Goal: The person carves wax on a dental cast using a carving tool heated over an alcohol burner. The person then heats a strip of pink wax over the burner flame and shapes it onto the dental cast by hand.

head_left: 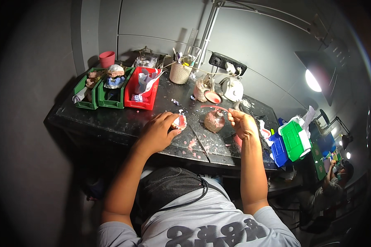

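Note:
My left hand (pixel 157 131) is closed around a small dental cast (pixel 180 122), white with pink material on it, near the front of the black bench. In a pinch, my right hand (pixel 243 124) holds one end of a thin pink-red strip (pixel 212 106), which looks like wax. The strip's free end points left, above a squat round burner (pixel 214 121) with pinkish stains. Whether a flame burns there I cannot tell. Between cast and burner, a slim dark tool (pixel 200 144) lies slanting toward the bench's front edge.
Green bins (pixel 111 99) with dental models and a red bin (pixel 141 103) stand at the back left. A tool cup (pixel 180 73), a jar (pixel 202 89) and a round red dish (pixel 213 97) sit behind. Blue (pixel 278 149) and green (pixel 292 140) bins are at right. Pink scraps litter the bench.

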Tool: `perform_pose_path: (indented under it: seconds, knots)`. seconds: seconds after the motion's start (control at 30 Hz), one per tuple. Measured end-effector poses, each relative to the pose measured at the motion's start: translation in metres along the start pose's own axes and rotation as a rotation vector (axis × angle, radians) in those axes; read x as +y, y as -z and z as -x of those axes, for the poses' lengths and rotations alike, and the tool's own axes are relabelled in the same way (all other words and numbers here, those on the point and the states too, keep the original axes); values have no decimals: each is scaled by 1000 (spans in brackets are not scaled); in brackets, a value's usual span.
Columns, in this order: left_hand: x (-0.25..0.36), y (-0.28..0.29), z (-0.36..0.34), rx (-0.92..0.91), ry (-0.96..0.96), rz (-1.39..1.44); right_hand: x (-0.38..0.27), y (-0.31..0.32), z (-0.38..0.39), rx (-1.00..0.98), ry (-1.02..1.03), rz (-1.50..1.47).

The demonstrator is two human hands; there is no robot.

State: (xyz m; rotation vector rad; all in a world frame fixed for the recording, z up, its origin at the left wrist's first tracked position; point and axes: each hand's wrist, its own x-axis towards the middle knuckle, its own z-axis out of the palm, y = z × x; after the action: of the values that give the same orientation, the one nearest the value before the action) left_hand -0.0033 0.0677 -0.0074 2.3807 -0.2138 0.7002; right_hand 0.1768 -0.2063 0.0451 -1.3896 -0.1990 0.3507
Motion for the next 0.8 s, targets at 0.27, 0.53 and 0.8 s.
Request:
perform_pose_path:
  seconds: [0.27, 0.53, 0.8]
  knots:
    - [-1, 0, -1, 2, -6, -20, -2, -7, 2, -25, -3, 20]
    - [-2, 0, -1, -14, 6, 9, -5, -12, 8, -22, 3, 22]
    - [6, 5, -4, 204, -188, 51, -23, -25, 48, -251, 45, 77]
